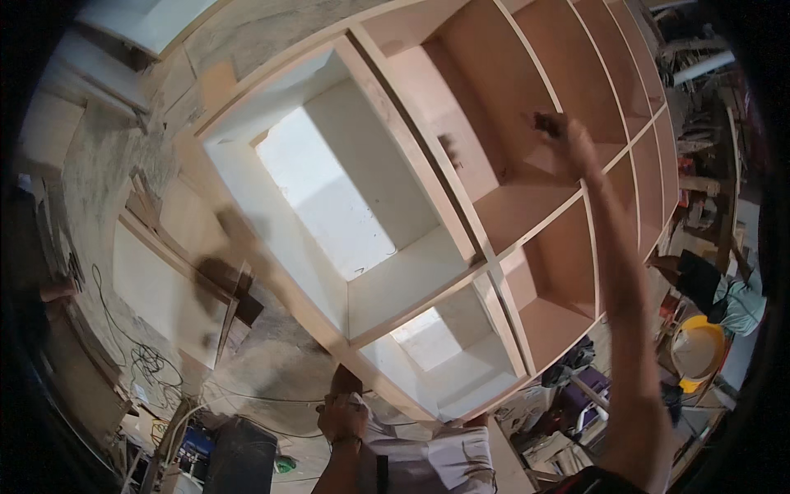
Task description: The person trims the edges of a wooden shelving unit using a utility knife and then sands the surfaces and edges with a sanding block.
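Note:
A large wooden cabinet frame [494,263] lies before me, divided into open compartments. Its left bays have white insides, while those on the right are reddish-brown. My right arm reaches out over the brown compartments. At its end my right hand [574,142] is closed around a small dark object [546,123], whose kind is too blurred to tell. Down by the cabinet's near corner is my left hand [341,417], its fingers curled in. A dark brown shape [346,380] shows just beyond those fingers; what the hand holds I cannot make out.
Wooden boards [160,280] and a tangled black cable [152,362] lie on the dusty floor at left. A yellow tub [697,350] stands at right, near another person [716,284]. Scrap wood is piled along the far right. A dark rounded object [239,457] sits at lower left.

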The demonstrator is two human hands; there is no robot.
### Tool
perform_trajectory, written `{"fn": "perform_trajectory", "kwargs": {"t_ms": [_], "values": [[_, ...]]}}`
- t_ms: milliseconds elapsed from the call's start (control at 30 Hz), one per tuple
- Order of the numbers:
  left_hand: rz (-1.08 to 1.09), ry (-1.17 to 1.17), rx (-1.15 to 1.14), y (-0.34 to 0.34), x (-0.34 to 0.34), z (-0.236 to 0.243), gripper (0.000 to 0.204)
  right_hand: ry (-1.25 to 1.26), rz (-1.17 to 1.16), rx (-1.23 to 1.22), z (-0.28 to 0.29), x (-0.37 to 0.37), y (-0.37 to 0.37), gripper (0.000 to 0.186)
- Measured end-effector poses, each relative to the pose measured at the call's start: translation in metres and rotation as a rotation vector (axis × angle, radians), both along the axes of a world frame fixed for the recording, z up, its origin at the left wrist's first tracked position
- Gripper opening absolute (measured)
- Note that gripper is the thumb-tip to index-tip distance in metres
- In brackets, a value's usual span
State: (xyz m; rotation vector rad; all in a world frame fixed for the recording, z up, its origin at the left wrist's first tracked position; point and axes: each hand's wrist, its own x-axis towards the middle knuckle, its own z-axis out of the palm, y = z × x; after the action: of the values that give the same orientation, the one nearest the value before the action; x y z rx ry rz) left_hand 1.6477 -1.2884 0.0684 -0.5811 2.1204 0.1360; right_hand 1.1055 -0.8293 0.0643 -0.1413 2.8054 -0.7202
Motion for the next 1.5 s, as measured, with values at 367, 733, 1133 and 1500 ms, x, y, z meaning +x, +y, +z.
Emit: {"fn": "perform_trajectory", "kwargs": {"t_ms": [367,733,1133,1500], "values": [[0.171,-0.103,0.068,-0.004,0.028,-0.013,0.045,0.282,0.121,0.173,-0.038,-0.086,-0.248,0.038],[0.105,-0.102,-0.009,0.005,0.012,-0.002,0.037,0.037,0.090,0.276,-0.024,0.057,-0.174,0.047],[0.249,0.276,0.097,0.037,0.127,-0.072,0.042,-0.085,-0.762,-0.445,-0.038,0.298,0.043,0.056],[0.063,0.228,0.138,0.051,0.101,-0.043,0.036,-0.070,-0.599,0.351,-0.060,0.174,0.174,0.065]]}}
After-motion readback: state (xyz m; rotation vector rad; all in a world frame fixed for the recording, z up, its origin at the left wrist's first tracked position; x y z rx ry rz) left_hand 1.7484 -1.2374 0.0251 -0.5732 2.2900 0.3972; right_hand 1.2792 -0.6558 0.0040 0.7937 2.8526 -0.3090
